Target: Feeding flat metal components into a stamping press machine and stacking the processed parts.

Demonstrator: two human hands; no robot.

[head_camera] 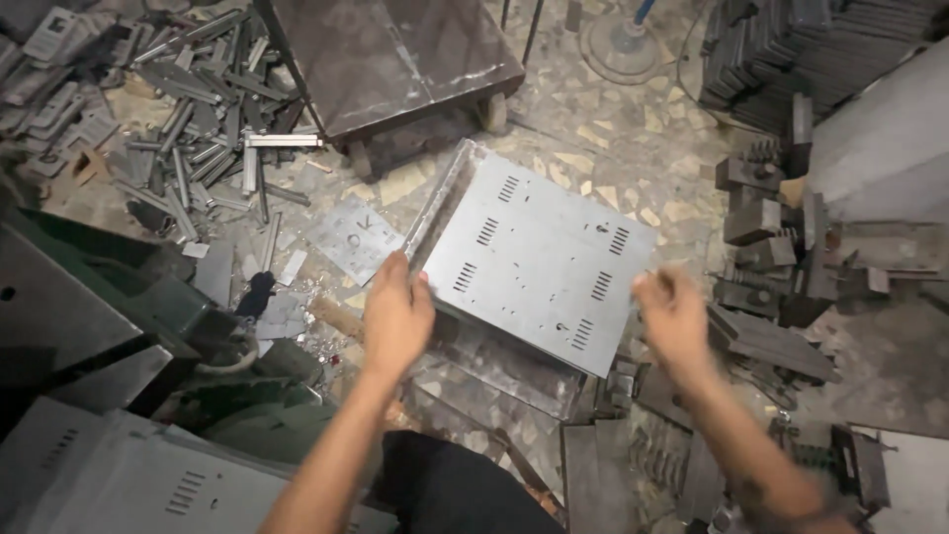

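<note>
A grey sheet-metal panel (539, 252) with several slotted vents and a bent flange along its left edge hangs tilted above the floor. My left hand (395, 314) grips its near-left corner by the flange. At the panel's right edge my right hand (672, 314) is blurred, fingers curled on or against the rim. More flat sheets lie under the panel.
A dark metal trolley (395, 59) stands beyond the panel. Loose metal strips (208, 109) litter the floor at the far left. A green machine (109, 307) and a vented grey cover (119, 475) sit at the near left. Dark steel blocks (781, 237) crowd the right.
</note>
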